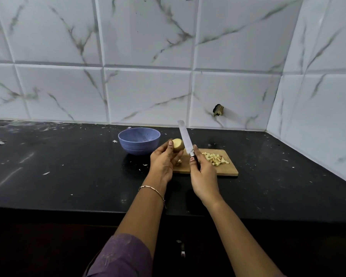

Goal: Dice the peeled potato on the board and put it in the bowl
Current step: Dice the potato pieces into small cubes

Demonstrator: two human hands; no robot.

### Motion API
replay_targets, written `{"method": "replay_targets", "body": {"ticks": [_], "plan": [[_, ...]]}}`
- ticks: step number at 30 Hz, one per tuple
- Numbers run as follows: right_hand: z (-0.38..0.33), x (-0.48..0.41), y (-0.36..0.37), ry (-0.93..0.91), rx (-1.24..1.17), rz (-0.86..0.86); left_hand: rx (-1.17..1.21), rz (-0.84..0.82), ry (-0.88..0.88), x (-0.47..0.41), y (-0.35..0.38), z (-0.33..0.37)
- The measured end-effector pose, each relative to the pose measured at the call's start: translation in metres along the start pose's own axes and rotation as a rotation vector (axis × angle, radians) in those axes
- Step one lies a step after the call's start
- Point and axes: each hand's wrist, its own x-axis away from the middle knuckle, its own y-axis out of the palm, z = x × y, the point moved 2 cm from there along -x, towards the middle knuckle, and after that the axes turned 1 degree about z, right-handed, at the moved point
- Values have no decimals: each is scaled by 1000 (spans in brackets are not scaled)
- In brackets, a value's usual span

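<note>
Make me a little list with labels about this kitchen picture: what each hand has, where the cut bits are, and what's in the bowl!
left hand: holds the potato chunk up off the board
right hand: grips the knife by its handle, blade pointing up
diced pieces: piled on the board's right side
bowl: blue, on the counter left of the board, no potato seen inside
still to do: dice the chunk, move the pieces into the bowl
</note>
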Motion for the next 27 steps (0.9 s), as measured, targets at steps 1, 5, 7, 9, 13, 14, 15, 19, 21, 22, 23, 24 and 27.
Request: {"method": "replay_targets", "body": {"ticks": [1,5,7,9,13,14,15,19,21,22,23,24,27], "plan": [[0,0,0,0,0,2,10,-4,-3,0,0,0],[-1,0,-1,-2,-11,-12,32,8,-8,0,1,0],[-1,0,0,-9,-14,-19,34,19,-9,0,0,0],[-1,0,0,-21,-8,-17,36,26,-16,0,0,-1],[-1,2,0,-13,30,-25,31,30,-35,0,0,-1],[0,1,0,-17,51,-27,30,31,-39,0,1,-1],[0,1,1,-23,73,-30,30,31,-44,-1,1,-1],[2,-2,2,-22,87,-27,1,17,-61,0,1,-2],[2,-2,2,-24,86,-34,-7,22,-65,0,1,-3],[2,-2,2,-27,83,-39,-9,31,-65,-1,0,-3],[2,-2,2,-29,75,-43,-12,40,-65,-1,0,-4],[1,-2,1,-27,68,-46,-15,48,-66,-1,-1,-4],[1,1,-1,-29,54,-61,-7,65,-64,-2,-1,-4]]}}
